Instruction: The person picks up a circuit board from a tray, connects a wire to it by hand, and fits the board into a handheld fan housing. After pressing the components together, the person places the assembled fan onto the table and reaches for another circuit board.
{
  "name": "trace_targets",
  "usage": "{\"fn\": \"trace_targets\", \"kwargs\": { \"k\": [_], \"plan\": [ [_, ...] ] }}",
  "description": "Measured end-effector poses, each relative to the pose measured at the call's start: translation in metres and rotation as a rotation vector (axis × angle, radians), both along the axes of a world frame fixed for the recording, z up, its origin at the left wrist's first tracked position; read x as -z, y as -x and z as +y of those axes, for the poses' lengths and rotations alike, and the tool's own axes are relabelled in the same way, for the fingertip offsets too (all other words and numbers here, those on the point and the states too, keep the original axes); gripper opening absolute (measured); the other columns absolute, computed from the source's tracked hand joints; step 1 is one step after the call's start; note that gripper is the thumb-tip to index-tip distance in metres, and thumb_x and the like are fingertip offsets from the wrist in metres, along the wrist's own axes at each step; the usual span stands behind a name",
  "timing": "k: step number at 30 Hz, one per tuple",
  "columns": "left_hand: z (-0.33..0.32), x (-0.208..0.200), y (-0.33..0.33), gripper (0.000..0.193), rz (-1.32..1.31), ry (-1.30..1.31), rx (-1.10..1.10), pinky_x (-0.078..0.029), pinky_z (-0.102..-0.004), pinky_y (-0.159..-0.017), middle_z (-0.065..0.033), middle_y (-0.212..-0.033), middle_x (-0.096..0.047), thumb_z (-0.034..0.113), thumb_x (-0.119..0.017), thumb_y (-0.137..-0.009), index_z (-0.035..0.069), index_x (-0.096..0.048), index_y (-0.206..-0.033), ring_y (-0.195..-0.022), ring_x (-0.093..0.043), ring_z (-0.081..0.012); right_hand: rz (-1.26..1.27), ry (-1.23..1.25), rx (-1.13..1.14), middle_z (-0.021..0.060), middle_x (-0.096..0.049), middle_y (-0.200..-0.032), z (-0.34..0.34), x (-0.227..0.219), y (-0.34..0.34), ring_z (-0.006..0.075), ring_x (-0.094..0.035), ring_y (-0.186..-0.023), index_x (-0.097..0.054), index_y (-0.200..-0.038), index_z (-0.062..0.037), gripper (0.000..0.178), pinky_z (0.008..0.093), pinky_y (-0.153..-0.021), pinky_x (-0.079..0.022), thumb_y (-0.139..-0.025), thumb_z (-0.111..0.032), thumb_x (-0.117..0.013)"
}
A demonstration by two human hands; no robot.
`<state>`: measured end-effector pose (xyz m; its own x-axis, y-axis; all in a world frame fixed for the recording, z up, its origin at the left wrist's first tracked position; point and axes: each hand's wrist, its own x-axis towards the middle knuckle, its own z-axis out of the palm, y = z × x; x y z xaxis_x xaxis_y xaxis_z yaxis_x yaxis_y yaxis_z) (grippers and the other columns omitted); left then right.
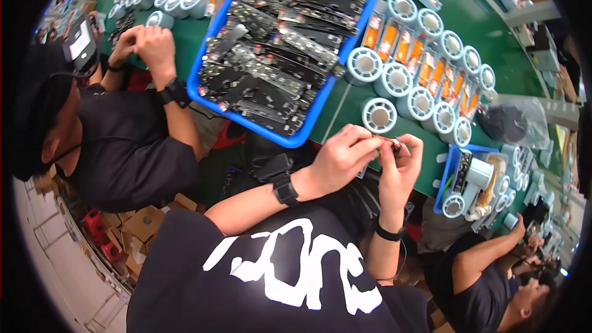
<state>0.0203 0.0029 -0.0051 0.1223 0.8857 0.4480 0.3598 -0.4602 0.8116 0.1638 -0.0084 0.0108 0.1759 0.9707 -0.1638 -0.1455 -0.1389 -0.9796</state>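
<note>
Green surface [475,15], running from left to far right; near edge passes under the working hands. Large blue bin [290,142] left of centre, its near corner at about that edge, heaped with black circuit boards [271,74]. Co-worker at left [126,142], in dark clothing, both hands raised and brought together; what they hold cannot be told. Second co-worker [484,274] near right, one arm stretched toward the surface.

Right of bin: two rows of pale blue ring-ended housings [396,79], close-set, orange strips [404,45] between them. Only a narrow strip of green shows between bin and rows; a wider band of green lies beyond the rows, far right. Clear plastic bag [515,120] with dark contents off the rows' right end. Small blue tray [445,179] nearer, at the near edge, loaded.

Left hand [348,155]: fingers curled, thumb and forefinger pinched on a slim orange piece [385,139]. Right hand [399,163]: half curled, thumb and forefinger closed about the piece's dark end. Piece sits between the hands, just nearer than a lone housing [379,115]; close quarters on the far side. Finer detail too small to read.
</note>
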Motion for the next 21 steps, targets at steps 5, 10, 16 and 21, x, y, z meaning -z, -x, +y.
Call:
{"fn": "trace_targets", "kwargs": {
  "k": [5,10,16,21],
  "plan": [
    [0.003,0.003,-0.003,0.028,0.022,-0.085,0.031,-0.052,-0.0353,-0.063,-0.0064,-0.086,-0.063,0.000,-0.081,-0.075,0.004,-0.074,-0.101,-0.073,-0.063,-0.0247,0.064,-0.015,0.052,0.0029,-0.065,-0.090,-0.005,0.004,-0.001,0.0053,-0.054,-0.073,-0.049,-0.112,-0.0062,0.023,0.0192,-0.062,-0.041,-0.097,0.001,-0.065],
    [0.006,0.006,-0.002,0.026,0.047,-0.079,0.055,-0.051,-0.0336,-0.061,-0.0061,-0.083,-0.063,0.000,-0.082,-0.072,0.004,-0.073,-0.096,-0.070,-0.062,-0.0233,0.196,0.099,0.032,0.0061,-0.066,-0.095,-0.009,0.006,-0.009,0.0079,-0.059,-0.082,-0.050,-0.111,-0.0048,0.023,0.0210,-0.072,-0.047,-0.096,0.002,-0.066],
    [0.015,0.012,-0.001,0.023,0.079,-0.131,0.099,-0.049,-0.0331,-0.058,-0.0063,-0.081,-0.063,-0.001,-0.083,-0.071,0.004,-0.072,-0.091,-0.068,-0.062,-0.0228,0.417,0.117,0.014,0.0072,-0.066,-0.095,-0.006,0.007,-0.017,0.0099,-0.057,-0.076,-0.051,-0.116,-0.0040,0.027,0.0225,-0.066,-0.045,-0.094,0.003,-0.066],
    [0.016,0.015,0.000,0.022,0.098,-0.118,0.126,-0.049,-0.0351,-0.059,-0.0044,-0.077,-0.061,0.002,-0.079,-0.075,0.005,-0.071,-0.095,-0.067,-0.062,-0.0233,0.359,0.034,0.000,0.0111,-0.065,-0.107,-0.013,0.012,-0.024,0.0125,-0.060,-0.087,-0.054,-0.120,-0.0003,0.030,0.0245,-0.073,-0.048,-0.092,0.005,-0.065]
  ]
}}
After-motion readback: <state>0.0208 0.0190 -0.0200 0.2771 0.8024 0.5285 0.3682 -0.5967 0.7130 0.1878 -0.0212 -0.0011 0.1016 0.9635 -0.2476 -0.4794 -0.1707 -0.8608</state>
